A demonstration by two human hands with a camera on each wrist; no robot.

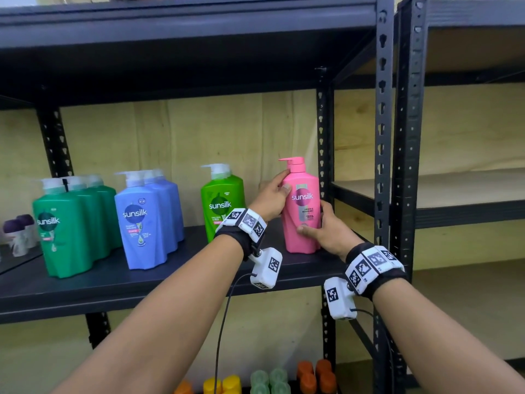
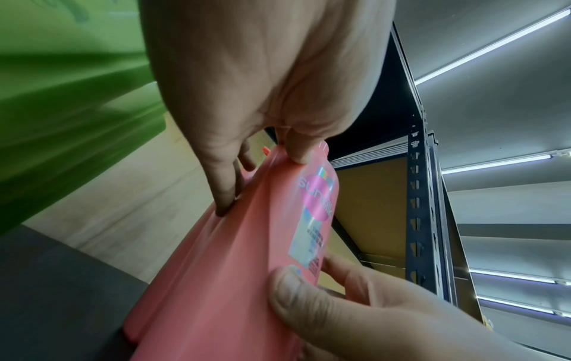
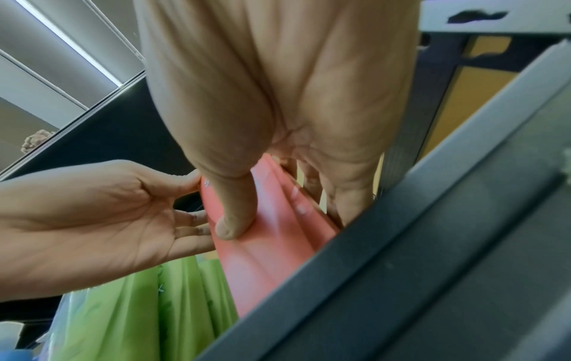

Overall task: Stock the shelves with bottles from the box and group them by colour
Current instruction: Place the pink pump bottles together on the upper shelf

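Observation:
A pink pump bottle (image 1: 302, 220) stands upright at the right end of the black shelf (image 1: 113, 285), close to the steel upright. My left hand (image 1: 274, 194) grips its upper left shoulder, thumb on the front and fingers behind. My right hand (image 1: 324, 227) holds its lower right side, thumb across the front label. The left wrist view shows the pink bottle (image 2: 247, 256) pinched between thumb and fingers of my left hand (image 2: 262, 171). In the right wrist view my right hand (image 3: 278, 207) has its thumb pressed on the pink bottle (image 3: 262, 256). Light green bottles (image 1: 223, 203), blue bottles (image 1: 147, 217) and dark green bottles (image 1: 68, 228) stand in rows to the left.
Small purple-capped bottles (image 1: 17, 231) sit at the far left. Orange, pale green and yellow caps (image 1: 267, 379) show on the shelf below. A second rack (image 1: 466, 194) with bare wooden boards stands to the right. The steel upright (image 1: 382, 166) is just right of the pink bottle.

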